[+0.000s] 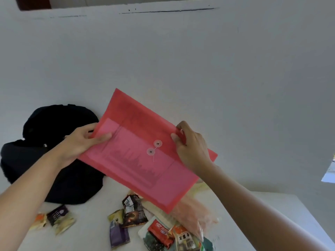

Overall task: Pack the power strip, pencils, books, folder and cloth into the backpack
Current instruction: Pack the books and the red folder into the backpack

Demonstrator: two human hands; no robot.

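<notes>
Pinching folder [145, 160] at opposite edges with left grip [79, 142] and right grip [190, 147], aloft over desk [272, 205], just right of backpack [72, 187].

The folder [145, 151] is see-through pink-red with two clear round buttons. The backpack [59, 160] at nine o'clock is black. The counter [87, 232] is white. The snack packets [134, 212] at six o'clock are purple, brown, red and yellow

Mid-frame, the left hand [79, 140] and right hand [190, 144] grip a red string-tie folder [145, 160] by its opposite edges, tilted above the white table [272, 214]. A black backpack [54, 160] sits at left. Snack packets [134, 212] lie scattered along the bottom.
</notes>
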